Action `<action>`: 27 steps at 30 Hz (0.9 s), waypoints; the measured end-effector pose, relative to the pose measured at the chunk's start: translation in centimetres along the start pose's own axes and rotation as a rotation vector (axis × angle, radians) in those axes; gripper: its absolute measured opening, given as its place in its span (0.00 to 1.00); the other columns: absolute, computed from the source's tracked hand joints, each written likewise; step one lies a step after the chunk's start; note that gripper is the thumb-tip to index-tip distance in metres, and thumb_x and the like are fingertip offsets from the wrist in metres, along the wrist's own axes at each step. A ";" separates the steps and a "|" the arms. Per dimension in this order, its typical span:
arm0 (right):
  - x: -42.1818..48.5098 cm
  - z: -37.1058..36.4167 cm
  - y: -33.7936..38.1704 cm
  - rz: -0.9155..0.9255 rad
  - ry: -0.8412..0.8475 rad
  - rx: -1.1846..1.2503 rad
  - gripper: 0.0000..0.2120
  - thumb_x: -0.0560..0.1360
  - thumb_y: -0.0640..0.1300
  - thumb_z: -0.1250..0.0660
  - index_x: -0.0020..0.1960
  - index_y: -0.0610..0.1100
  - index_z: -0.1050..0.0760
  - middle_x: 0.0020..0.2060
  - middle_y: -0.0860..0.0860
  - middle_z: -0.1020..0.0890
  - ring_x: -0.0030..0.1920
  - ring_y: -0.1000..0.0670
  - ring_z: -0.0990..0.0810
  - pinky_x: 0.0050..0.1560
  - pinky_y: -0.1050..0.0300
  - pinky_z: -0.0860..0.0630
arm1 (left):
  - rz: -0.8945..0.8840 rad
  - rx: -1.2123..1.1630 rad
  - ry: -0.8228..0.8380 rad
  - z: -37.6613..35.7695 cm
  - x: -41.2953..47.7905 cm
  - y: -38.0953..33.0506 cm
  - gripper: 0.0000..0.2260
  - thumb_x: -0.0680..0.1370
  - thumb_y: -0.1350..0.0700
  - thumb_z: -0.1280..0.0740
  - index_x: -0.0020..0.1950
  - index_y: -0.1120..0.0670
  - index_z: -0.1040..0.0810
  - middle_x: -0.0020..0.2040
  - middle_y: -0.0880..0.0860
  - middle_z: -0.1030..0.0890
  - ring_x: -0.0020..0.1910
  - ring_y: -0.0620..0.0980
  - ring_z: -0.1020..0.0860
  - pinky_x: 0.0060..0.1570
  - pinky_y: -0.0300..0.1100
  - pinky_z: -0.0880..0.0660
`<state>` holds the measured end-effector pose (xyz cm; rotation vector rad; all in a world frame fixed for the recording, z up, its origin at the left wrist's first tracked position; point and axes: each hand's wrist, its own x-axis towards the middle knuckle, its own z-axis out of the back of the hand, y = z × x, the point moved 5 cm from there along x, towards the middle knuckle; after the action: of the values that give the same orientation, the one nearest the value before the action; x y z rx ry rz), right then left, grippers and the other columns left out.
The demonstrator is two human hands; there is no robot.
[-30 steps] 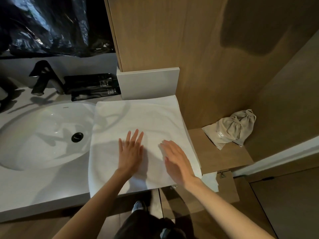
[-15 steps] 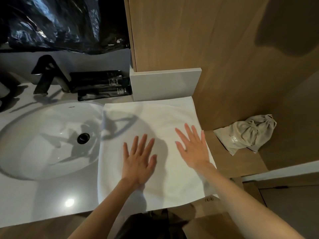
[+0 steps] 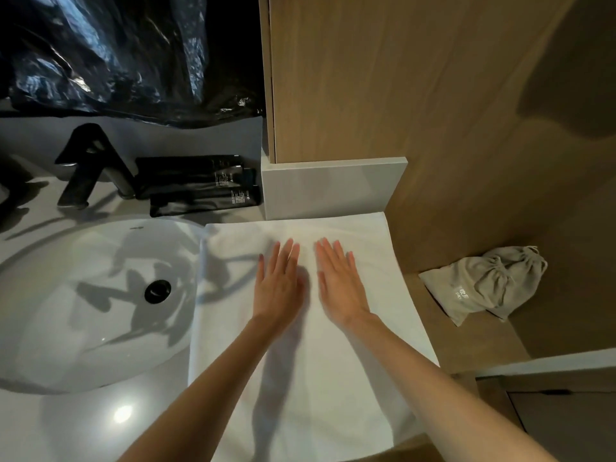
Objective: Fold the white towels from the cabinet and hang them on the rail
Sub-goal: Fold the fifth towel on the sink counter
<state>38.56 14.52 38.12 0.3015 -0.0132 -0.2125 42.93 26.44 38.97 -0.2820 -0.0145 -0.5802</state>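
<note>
Far left, white sink (image 3: 83, 311) sunk in the desk (image 3: 66, 425), black faucet (image 3: 90, 165) behind it, black toiletry tubes (image 3: 200, 186) lying against the back wall.

Right of the sink, the white towel (image 3: 333, 395) lay spread flat on the desk. Its left edge sat just beside the sink rim, its far edge touched the low white upstand, and its near edge hung a little over the front.

My left hand (image 3: 278, 288) was flat on the towel's far half, palm down, fingers straight and close together, gripping nothing. My right hand (image 3: 340, 285) was just beside it, also flat and palm down, fingers straight, holding nothing. Both only pressed on the cloth.

Handling, as judged: soft, limp and light, no stiffness, so it wouldn't keep a crease unless pressed. It looked likely to slide on the smooth desk if pushed sideways. Not fragile. Best hold looked like a pinch at two corners of one edge, then lifting that edge over to fold.

Far right, a grey drawstring pouch (image 3: 493, 281) sat on the lower wooden shelf (image 3: 473, 338), well apart from the towel. No rail in view.
</note>
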 end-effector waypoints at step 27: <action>3.6 1.7 -3.9 -0.228 -0.070 0.050 0.27 0.81 0.46 0.50 0.79 0.54 0.53 0.79 0.50 0.56 0.78 0.46 0.62 0.74 0.44 0.66 | -0.104 -0.023 -0.027 -1.5 3.0 1.5 0.25 0.79 0.48 0.45 0.73 0.58 0.33 0.74 0.56 0.34 0.74 0.58 0.37 0.72 0.56 0.45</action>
<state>41.16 9.65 38.55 0.3452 -0.0531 -0.4492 46.19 25.67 37.45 -0.3128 -0.0483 -0.6800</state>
